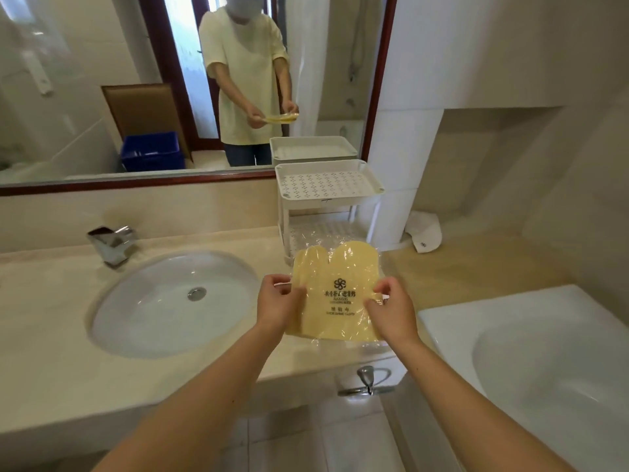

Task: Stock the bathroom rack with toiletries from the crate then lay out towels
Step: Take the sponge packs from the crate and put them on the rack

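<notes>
2 hands (335,306) grip 1 cloth pkt (337,294); 1 rack (328,199), 2 tiers.

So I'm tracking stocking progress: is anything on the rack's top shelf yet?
No, the top shelf of the rack shows only its bare perforated surface, while both hands, left and right, hold the wrapped cloth.

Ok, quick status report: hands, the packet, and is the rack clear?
Left hand and right hand both grip yellow cloth packet. Held above counter, before white rack. Rack's top tier bare; nothing blocking.
</notes>
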`<action>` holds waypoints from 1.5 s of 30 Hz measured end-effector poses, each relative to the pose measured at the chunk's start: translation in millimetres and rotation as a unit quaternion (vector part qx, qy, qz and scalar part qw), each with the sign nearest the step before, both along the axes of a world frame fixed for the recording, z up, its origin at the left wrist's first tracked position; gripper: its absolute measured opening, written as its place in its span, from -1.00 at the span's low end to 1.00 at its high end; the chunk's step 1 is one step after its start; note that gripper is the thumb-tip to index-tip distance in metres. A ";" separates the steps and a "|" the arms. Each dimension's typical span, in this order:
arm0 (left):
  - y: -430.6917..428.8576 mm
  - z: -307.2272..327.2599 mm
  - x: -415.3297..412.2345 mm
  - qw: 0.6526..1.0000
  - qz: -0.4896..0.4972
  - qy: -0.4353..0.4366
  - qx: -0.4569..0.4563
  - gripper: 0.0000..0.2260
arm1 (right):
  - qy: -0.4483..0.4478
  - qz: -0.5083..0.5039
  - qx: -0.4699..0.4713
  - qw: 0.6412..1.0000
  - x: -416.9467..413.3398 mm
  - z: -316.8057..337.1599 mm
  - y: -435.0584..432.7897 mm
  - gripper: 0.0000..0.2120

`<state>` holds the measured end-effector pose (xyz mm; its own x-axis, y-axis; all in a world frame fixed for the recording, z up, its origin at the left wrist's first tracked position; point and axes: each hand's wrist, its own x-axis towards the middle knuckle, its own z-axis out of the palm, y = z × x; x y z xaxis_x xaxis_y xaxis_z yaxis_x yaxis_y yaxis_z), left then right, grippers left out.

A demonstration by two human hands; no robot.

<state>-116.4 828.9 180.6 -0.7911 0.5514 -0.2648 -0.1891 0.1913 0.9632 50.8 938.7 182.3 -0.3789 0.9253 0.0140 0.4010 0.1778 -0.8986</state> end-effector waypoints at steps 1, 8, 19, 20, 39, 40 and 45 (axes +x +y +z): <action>9.3 -1.6 -4.6 1.000 -0.006 0.009 -0.007 -0.73 | -0.001 0.000 0.001 1.000 -3.6 -2.1 8.2 -0.72; 55.7 -19.0 -30.5 0.991 -0.042 0.095 -0.087 -0.69 | -0.056 0.044 -0.020 0.997 -29.1 -15.6 58.9 -0.61; 124.2 -33.9 -57.2 0.965 -0.034 0.166 -0.200 -0.85 | -0.158 0.189 -0.043 0.968 -78.1 -39.9 160.0 -0.44; 131.4 -35.1 -57.9 0.966 -0.033 0.161 -0.201 -0.83 | -0.160 0.196 -0.048 0.966 -82.2 -41.7 169.4 -0.43; 224.8 -81.5 -99.8 0.907 -0.043 0.285 -0.308 -0.61 | -0.157 0.238 -0.086 0.955 -148.3 -93.2 260.4 -0.34; 228.5 -85.9 -104.7 0.899 -0.043 0.303 -0.313 -0.59 | -0.149 0.232 -0.080 0.958 -153.9 -97.1 262.9 -0.34; 246.4 -111.1 -128.2 0.878 -0.036 0.364 -0.309 -0.48 | -0.122 0.221 -0.063 0.966 -184.7 -118.2 276.3 -0.34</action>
